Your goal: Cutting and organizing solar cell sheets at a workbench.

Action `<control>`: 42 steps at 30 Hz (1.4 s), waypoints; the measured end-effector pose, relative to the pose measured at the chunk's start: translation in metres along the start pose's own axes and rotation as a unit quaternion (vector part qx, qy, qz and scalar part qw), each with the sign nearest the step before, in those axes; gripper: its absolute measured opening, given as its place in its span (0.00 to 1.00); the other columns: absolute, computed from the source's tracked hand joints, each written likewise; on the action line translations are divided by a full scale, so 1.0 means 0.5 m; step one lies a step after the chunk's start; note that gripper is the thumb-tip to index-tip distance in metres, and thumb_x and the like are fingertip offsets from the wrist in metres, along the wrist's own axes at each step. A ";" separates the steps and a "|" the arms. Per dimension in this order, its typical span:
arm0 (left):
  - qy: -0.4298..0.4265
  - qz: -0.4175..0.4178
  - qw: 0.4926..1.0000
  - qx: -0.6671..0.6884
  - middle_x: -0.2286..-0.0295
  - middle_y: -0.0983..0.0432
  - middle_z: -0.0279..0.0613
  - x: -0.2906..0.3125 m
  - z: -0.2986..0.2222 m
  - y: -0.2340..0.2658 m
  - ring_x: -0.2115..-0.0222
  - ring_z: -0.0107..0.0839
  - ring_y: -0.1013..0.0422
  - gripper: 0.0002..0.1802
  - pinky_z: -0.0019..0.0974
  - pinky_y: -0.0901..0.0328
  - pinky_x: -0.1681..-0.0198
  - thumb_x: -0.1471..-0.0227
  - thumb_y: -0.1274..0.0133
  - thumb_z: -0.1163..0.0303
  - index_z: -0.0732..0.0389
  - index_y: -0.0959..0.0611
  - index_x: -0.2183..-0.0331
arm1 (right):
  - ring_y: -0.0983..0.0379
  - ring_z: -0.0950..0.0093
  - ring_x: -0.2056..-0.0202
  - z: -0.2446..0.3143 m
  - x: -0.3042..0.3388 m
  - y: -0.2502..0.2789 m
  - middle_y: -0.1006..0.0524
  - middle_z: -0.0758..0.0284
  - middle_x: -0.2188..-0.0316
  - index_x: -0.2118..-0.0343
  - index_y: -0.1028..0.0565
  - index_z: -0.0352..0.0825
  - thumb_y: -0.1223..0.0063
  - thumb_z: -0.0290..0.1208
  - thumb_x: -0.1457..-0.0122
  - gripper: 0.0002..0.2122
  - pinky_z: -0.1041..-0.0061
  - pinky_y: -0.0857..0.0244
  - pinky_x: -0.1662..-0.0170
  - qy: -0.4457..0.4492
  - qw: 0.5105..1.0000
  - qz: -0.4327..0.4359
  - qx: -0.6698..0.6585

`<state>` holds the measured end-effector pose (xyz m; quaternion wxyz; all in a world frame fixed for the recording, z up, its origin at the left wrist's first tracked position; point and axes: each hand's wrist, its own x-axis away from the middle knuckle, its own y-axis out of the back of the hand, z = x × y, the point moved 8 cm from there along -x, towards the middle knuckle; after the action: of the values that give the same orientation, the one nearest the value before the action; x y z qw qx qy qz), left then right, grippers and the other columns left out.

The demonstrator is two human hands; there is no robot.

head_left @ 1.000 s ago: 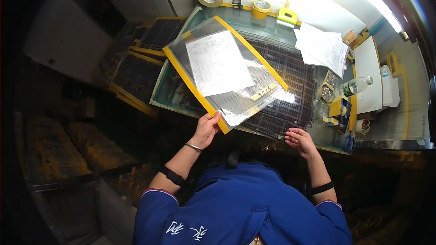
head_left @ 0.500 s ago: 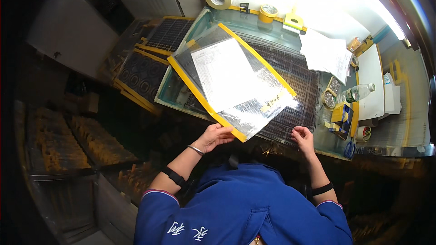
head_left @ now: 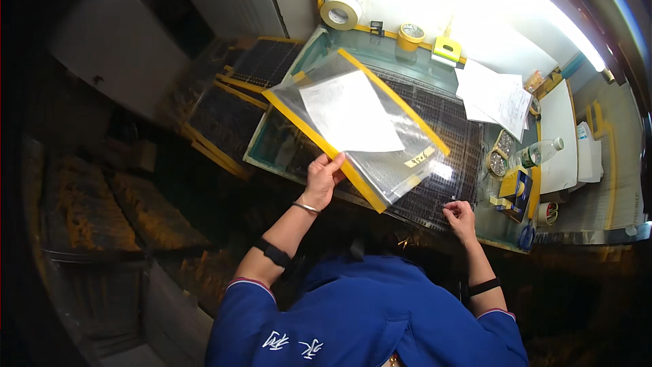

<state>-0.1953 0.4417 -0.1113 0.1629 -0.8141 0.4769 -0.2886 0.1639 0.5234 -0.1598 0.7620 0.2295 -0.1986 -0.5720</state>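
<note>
My left hand (head_left: 322, 181) pinches the near yellow edge of a clear plastic sleeve (head_left: 377, 173) with its thumb on top. Inside the sleeve lies a white paper sheet (head_left: 350, 112), and a pale yellow label is stuck near its right end. Beneath the tilted sleeve, a large dark gridded film sheet (head_left: 435, 183) lies on the glass-topped table (head_left: 272, 146). At the front right of that film, my right hand (head_left: 462, 220) has its fingertips drawn together close to the surface. Whatever sits between those fingertips, if anything, is too small to make out.
White papers (head_left: 492, 98), a clear bottle (head_left: 540, 153) and a blue-and-yellow box (head_left: 517, 194) crowd the table's right side. Tape rolls (head_left: 341, 12) and a yellow tub (head_left: 410, 37) line the back. Yellow-edged dark sheets (head_left: 227, 112) are stacked at left.
My left hand has shifted up along the sleeve's yellow edge, away from its near corner. The sleeve has tilted, dulling its glare. My right hand stays near the film's front edge.
</note>
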 end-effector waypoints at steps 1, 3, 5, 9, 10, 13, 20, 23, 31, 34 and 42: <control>-0.045 0.023 0.999 -0.013 0.74 0.27 0.32 0.016 -0.045 -0.030 0.74 0.20 0.31 0.04 0.24 0.36 0.71 0.51 0.51 0.71 0.61 0.24 0.71 | 0.32 0.79 0.76 -0.002 0.000 -0.001 0.33 0.68 0.75 0.75 0.26 0.34 0.43 0.25 0.57 0.05 0.82 0.37 0.72 -0.009 1.000 0.005 -0.006; -0.109 0.058 0.988 -0.094 0.75 0.27 0.32 0.042 -0.083 -0.043 0.75 0.20 0.31 0.05 0.23 0.37 0.73 0.51 0.51 0.72 0.63 0.24 0.70 | 0.32 0.80 0.76 -0.007 0.006 0.004 0.33 0.68 0.75 0.75 0.26 0.34 0.43 0.25 0.57 0.05 0.82 0.37 0.72 -0.015 1.000 0.011 -0.009; -0.044 0.054 0.990 -0.119 0.70 0.27 0.37 0.057 -0.029 -0.006 0.70 0.26 0.29 0.08 0.31 0.33 0.64 0.51 0.53 0.74 0.64 0.25 0.66 | 0.32 0.80 0.77 -0.008 0.002 0.007 0.32 0.68 0.75 0.75 0.26 0.35 0.43 0.27 0.57 0.06 0.81 0.37 0.72 -0.001 1.000 -0.002 0.020; 0.114 -0.030 0.993 -0.005 0.68 0.27 0.40 0.076 0.121 0.127 0.69 0.29 0.29 0.12 0.32 0.32 0.64 0.54 0.52 0.74 0.65 0.27 0.64 | 0.33 0.79 0.78 0.007 -0.001 0.004 0.32 0.68 0.76 0.75 0.25 0.36 0.42 0.27 0.58 0.06 0.81 0.37 0.72 -0.006 0.999 -0.004 0.032; 0.117 -0.026 0.993 -0.004 0.68 0.27 0.40 0.081 0.131 0.127 0.69 0.29 0.29 0.12 0.32 0.32 0.64 0.54 0.52 0.74 0.65 0.27 0.64 | 0.33 0.81 0.78 0.008 -0.003 0.003 0.32 0.69 0.76 0.75 0.25 0.35 0.42 0.27 0.58 0.06 0.81 0.37 0.72 -0.006 0.999 0.003 0.039; 0.174 -0.016 0.985 0.016 0.69 0.27 0.41 0.092 0.171 0.126 0.68 0.30 0.29 0.12 0.34 0.32 0.64 0.55 0.52 0.76 0.67 0.27 0.64 | 0.33 0.81 0.78 -0.001 -0.007 0.000 0.32 0.70 0.77 0.75 0.26 0.36 0.42 0.28 0.58 0.06 0.81 0.38 0.72 -0.010 0.998 0.010 0.054; 0.189 -0.022 0.982 -0.010 0.71 0.27 0.38 0.083 0.163 0.123 0.71 0.28 0.29 0.14 0.31 0.33 0.68 0.51 0.52 0.64 0.64 0.27 0.64 | 0.33 0.80 0.79 -0.014 -0.011 -0.006 0.33 0.69 0.78 0.76 0.26 0.37 0.42 0.29 0.58 0.06 0.80 0.38 0.73 -0.020 0.999 0.014 0.049; 0.162 -0.018 0.986 -0.033 0.70 0.27 0.37 0.080 0.158 0.120 0.71 0.26 0.29 0.12 0.30 0.32 0.68 0.50 0.52 0.64 0.62 0.26 0.66 | 0.33 0.80 0.78 -0.001 -0.011 0.001 0.32 0.70 0.78 0.76 0.26 0.37 0.43 0.29 0.57 0.05 0.80 0.38 0.72 -0.002 0.999 0.006 0.047; 0.137 0.005 0.991 0.001 0.71 0.27 0.33 0.073 0.141 0.100 0.70 0.23 0.30 0.07 0.30 0.34 0.65 0.49 0.53 0.66 0.58 0.26 0.68 | 0.33 0.81 0.79 -0.002 -0.010 0.005 0.32 0.70 0.78 0.75 0.25 0.37 0.42 0.27 0.57 0.05 0.82 0.37 0.73 0.008 0.999 -0.013 0.029; 0.125 0.001 0.992 0.001 0.71 0.28 0.33 0.078 0.130 0.104 0.70 0.23 0.31 0.07 0.30 0.35 0.64 0.49 0.53 0.67 0.58 0.26 0.67 | 0.33 0.81 0.79 0.003 -0.010 -0.003 0.32 0.70 0.78 0.75 0.25 0.37 0.42 0.28 0.58 0.05 0.81 0.37 0.73 0.002 0.999 -0.003 0.054; 0.035 -0.126 0.988 -0.080 0.74 0.26 0.35 0.051 0.093 0.184 0.73 0.22 0.30 0.05 0.26 0.36 0.68 0.54 0.48 0.74 0.63 0.24 0.70 | 0.33 0.80 0.79 -0.003 -0.006 0.003 0.32 0.71 0.78 0.76 0.25 0.38 0.42 0.29 0.57 0.05 0.81 0.38 0.72 -0.010 0.998 -0.009 0.061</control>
<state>-0.2191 0.3738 -0.1893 0.0425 -0.8674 0.3979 -0.2958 0.1651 0.5269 -0.1605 0.7392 0.2714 -0.2388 -0.5682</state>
